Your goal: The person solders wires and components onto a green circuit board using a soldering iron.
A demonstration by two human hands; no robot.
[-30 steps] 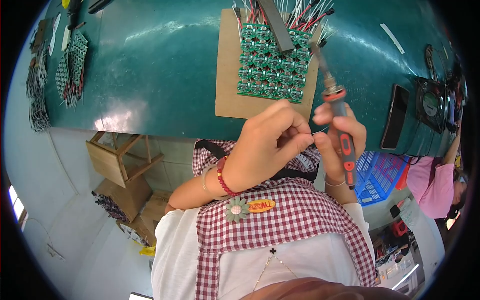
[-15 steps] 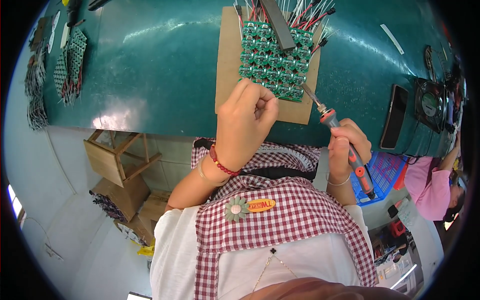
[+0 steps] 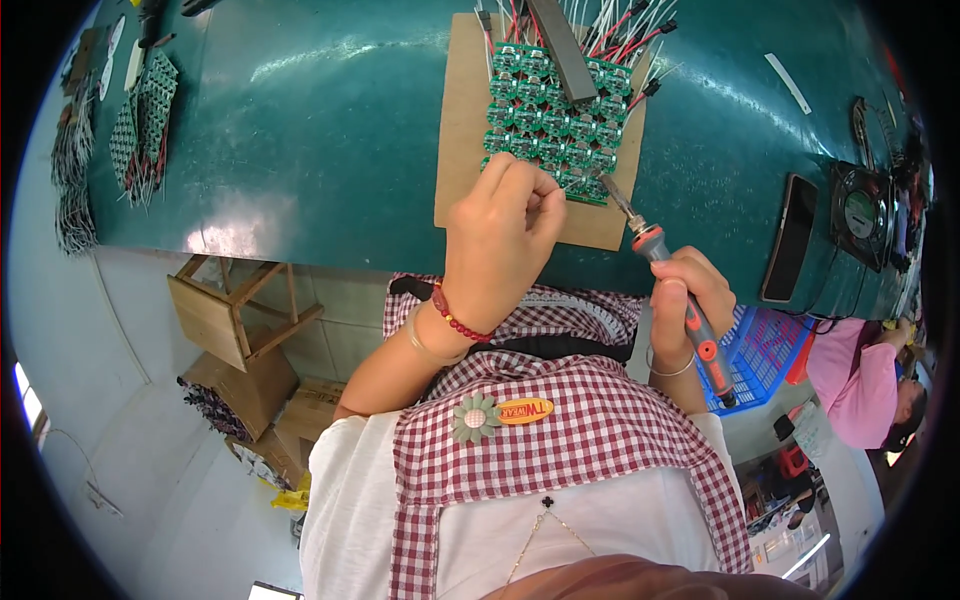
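Observation:
My right hand (image 3: 692, 290) is closed round the grey and orange handle of a soldering iron (image 3: 650, 243). Its metal tip points up and left, at the lower right part of a green circuit board panel (image 3: 548, 120). Over the lower left edge of that panel, my left hand (image 3: 507, 215) is pinched closed; what its fingertips hold is hidden or too small to make out. Red and white wires (image 3: 625, 35) fan out from the panel's far side. A grey bar (image 3: 562, 50) lies across the boards, and brown cardboard (image 3: 462, 150) lies underneath.
A black phone (image 3: 790, 237) and a small black fan (image 3: 861, 210) lie to the right. More wired circuit boards (image 3: 145, 130) and wire bundles (image 3: 72, 185) are at the far left. Below the table stand a wooden stool (image 3: 225, 315) and a blue basket (image 3: 762, 350). Another person (image 3: 850, 385) sits at right.
The soldering iron has moved slightly left with my right hand, its tip now nearer my left fingers. My left hand has shifted slightly right and stays pinched.

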